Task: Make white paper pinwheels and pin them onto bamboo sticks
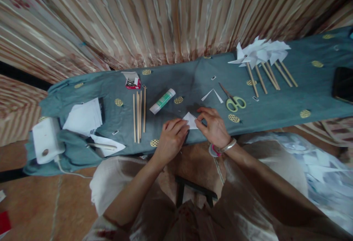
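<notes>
I have both hands pressed on a small white paper piece [190, 120] at the near edge of the bench: my left hand [171, 138] flat over its left corner, my right hand [213, 125] pinching its right edge. Just beyond my right fingers lie green-handled scissors [234, 100]; beyond my left, a glue stick [162, 101] and wooden sticks [139, 115].

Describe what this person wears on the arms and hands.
Both forearms are bare, with no sleeves showing below the elbows. The left hand carries no ring or band that shows. The right hand has a silver bangle at the wrist, with a pink-and-white band beside it.
</notes>
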The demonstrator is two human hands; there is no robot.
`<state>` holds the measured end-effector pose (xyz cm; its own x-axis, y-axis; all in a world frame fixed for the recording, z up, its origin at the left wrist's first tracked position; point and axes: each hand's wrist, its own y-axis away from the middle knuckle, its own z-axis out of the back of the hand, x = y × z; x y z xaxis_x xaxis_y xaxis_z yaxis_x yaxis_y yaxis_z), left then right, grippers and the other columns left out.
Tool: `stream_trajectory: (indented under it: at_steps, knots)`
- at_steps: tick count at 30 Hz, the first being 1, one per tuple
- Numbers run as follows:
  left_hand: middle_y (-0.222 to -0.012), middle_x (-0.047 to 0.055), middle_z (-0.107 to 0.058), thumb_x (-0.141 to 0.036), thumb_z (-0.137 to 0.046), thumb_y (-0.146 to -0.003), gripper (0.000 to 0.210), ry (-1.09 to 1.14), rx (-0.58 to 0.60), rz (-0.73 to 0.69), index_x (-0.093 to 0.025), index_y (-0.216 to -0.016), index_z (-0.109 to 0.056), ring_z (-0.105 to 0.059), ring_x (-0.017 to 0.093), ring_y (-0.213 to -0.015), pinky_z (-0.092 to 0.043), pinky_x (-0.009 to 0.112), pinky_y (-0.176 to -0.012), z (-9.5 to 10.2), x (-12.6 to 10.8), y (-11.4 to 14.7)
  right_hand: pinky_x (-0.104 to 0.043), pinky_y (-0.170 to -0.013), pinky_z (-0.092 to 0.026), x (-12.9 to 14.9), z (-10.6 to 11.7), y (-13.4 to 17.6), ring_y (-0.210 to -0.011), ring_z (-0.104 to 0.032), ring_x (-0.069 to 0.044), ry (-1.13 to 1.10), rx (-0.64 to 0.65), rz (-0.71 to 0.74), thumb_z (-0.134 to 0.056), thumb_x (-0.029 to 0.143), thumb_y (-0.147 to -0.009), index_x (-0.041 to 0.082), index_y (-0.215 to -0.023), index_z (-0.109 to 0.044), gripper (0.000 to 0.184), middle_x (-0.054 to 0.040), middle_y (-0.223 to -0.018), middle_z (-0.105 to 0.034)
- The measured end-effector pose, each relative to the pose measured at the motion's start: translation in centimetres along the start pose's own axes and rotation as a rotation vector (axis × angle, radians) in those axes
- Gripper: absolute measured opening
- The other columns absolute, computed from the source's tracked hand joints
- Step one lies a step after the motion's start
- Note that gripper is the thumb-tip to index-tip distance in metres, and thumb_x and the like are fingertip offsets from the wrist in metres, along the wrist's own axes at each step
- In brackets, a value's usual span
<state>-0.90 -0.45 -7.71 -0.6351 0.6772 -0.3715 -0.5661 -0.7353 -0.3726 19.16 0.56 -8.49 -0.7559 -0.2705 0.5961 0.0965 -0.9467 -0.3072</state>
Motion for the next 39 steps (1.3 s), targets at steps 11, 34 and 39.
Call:
stream_trajectory:
  at_steps: [11, 34, 39]
  knots:
    - [-0.128, 0.015, -0.066, -0.024, -0.048, -0.098, 0.031, -0.037, 0.034, -0.06, -0.011, -0.124, -0.06, -0.059, 0.027, -0.123, -0.052, 0.047, -0.103, -1.0, -0.8, 0.9, -0.046, -0.095, -0.048, -0.2, -0.2, 0.1, -0.104, -0.061, -0.029, 0.015, -0.016, 0.031, -0.059, 0.023, -0.087, 0.021, -0.077, -0.061, 0.01, -0.0124, -0.11, -0.07]
    - [-0.142, 0.016, -0.057, -0.022, -0.046, -0.098, 0.04, -0.102, 0.108, -0.047, -0.01, -0.136, -0.051, -0.05, 0.027, -0.135, -0.044, 0.048, -0.111, -0.8, -0.7, 2.4, -0.051, -0.101, -0.044, -0.5, -0.3, 2.1, -0.12, -0.054, -0.034, 0.016, -0.021, -0.006, -0.06, 0.042, -0.089, 0.017, -0.101, -0.061, 0.028, -0.0197, -0.131, -0.059]
    - [-0.135, 0.017, -0.06, -0.025, -0.05, -0.096, 0.043, -0.177, 0.114, 0.021, -0.01, -0.137, -0.049, -0.055, 0.029, -0.126, -0.047, 0.049, -0.106, 0.7, 0.2, 4.4, -0.054, -0.104, -0.042, -1.6, 0.6, 2.8, -0.125, -0.051, -0.035, 0.019, -0.028, -0.04, -0.054, 0.038, -0.091, 0.018, -0.108, -0.059, 0.027, -0.0205, -0.137, -0.055]
